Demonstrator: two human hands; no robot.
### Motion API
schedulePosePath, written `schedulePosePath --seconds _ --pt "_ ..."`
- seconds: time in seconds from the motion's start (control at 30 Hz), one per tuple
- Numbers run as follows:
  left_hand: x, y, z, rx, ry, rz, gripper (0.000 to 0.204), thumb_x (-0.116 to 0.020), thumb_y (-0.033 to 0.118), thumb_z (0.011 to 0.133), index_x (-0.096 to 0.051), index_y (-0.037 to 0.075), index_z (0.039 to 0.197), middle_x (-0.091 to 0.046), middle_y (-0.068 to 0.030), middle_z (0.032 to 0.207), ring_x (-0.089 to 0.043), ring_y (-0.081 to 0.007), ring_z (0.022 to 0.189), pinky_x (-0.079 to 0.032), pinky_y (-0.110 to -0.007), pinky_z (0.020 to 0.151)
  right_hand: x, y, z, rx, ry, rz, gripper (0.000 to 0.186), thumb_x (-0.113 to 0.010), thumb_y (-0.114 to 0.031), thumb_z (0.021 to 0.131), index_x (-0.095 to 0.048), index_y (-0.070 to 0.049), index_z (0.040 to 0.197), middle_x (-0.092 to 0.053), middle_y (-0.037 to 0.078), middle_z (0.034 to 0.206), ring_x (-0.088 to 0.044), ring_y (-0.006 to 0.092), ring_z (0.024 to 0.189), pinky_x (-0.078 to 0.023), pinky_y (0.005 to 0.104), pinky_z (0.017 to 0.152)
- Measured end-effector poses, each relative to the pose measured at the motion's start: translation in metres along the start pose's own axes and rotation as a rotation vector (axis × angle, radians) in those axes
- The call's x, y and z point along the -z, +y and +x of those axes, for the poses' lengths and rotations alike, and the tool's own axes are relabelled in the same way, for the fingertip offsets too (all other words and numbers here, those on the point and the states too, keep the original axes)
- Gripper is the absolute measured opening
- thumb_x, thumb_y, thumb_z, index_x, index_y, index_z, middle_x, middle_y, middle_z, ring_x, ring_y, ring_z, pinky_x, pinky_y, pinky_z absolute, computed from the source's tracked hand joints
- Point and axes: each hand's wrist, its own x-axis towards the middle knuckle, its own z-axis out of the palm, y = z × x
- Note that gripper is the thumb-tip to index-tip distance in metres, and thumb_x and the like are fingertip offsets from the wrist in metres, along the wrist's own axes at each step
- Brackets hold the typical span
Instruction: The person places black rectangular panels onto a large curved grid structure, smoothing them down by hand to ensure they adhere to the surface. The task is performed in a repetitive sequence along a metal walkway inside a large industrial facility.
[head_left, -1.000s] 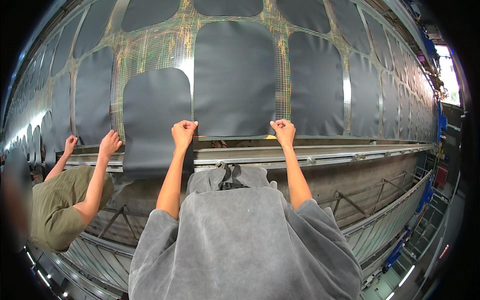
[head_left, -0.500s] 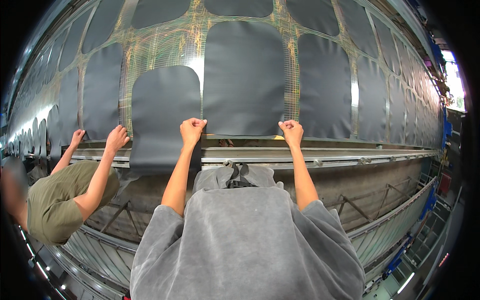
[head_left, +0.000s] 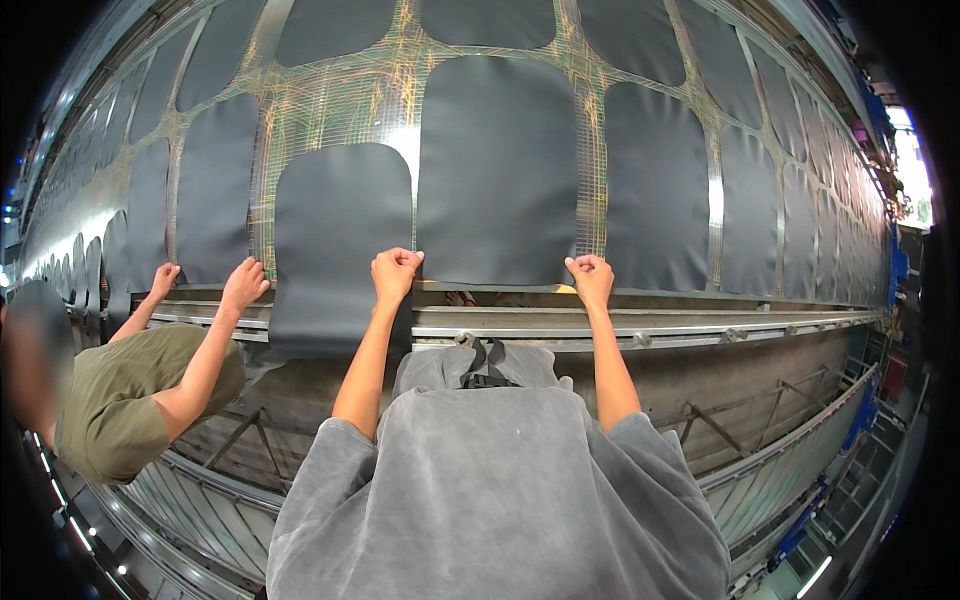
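A dark grey sheet piece [head_left: 498,170] with rounded far corners lies flat in front of me on the long table. My left hand [head_left: 396,276] pinches its near left corner between thumb and fingers, while my right hand [head_left: 591,281] pinches the near right corner. Left of it, a similar dark piece [head_left: 343,215] sits nearer to me, and its near end droops over the table's edge below my left wrist. The exact grip on each corner is partly covered by my fingers.
Several more dark pieces [head_left: 655,190] lie in rows on the table, whose surface [head_left: 335,110] is crossed by colored lines. Metal rails [head_left: 640,333] run along its near edge. At my left, a co-worker in an olive shirt [head_left: 130,410] has both hands at another piece's near edge.
The whole view has shifted slightly down and to the right. Both my hands remain at the same corners, and the sheet piece keeps its place on the table.
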Motion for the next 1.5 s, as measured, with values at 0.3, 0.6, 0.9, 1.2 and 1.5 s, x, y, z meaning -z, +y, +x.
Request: schedulePosePath --seconds 0.3,0.6,0.9,1.2,1.5 --pt "-0.001 -0.004 0.002 0.001 0.006 0.004 0.026 -0.079 0.026 0.080 -0.074 0.000 0.079 -0.068 -0.0046 0.063 -0.063 -0.0114 0.052 -0.050 -0.028 0.056 0.001 -0.001 0.000 0.020 0.001 -0.002 0.022 -0.083 -0.018 0.073 -0.070 -0.001 0.076 -0.060 0.004 0.069 -0.054 0.0137 0.060 -0.046 0.0299 0.061" --pt "0.003 0.004 -0.001 0.011 -0.034 -0.006 0.028 -0.080 0.027 0.079 -0.073 -0.001 0.078 -0.068 -0.0051 0.063 -0.063 -0.0116 0.053 -0.050 -0.027 0.056 0.003 0.000 -0.001 0.014 -0.011 -0.007 0.021 -0.083 -0.018 0.073 -0.069 -0.002 0.076 -0.059 0.004 0.070 -0.052 0.0147 0.061 -0.045 0.0309 0.061" --pt "0.005 0.007 -0.003 0.010 -0.032 0.005 0.028 -0.080 0.025 0.079 -0.071 -0.001 0.076 -0.067 -0.0044 0.062 -0.063 -0.0107 0.053 -0.050 -0.026 0.055 0.006 -0.003 -0.003 -0.018 -0.026 0.003 0.021 -0.083 -0.018 0.073 -0.070 -0.002 0.076 -0.059 0.004 0.070 -0.052 0.0144 0.061 -0.045 0.0301 0.061" --pt "0.015 0.018 -0.005 0.018 -0.100 0.147 0.027 -0.080 0.022 0.079 -0.068 -0.001 0.087 -0.064 -0.0031 0.064 -0.062 -0.0160 0.057 -0.050 -0.032 0.057 0.014 -0.024 -0.011 -0.013 0.036 -0.141 0.028 -0.082 -0.017 0.072 -0.062 -0.003 0.086 -0.056 0.009 0.080 -0.057 0.0271 0.072 -0.047 0.0393 0.069" --pt "-0.043 0.120 0.009 -0.776 -0.188 0.352 0.063 -0.064 0.035 0.090 -0.044 0.003 0.141 -0.042 -0.0174 0.146 -0.034 -0.0381 0.139 -0.026 -0.050 0.114 -0.026 -0.116 -0.001 0.800 -0.334 -0.336 0.062 -0.064 -0.031 0.088 -0.045 -0.004 0.141 -0.043 0.015 0.147 -0.038 0.0349 0.137 -0.031 0.0489 0.111"
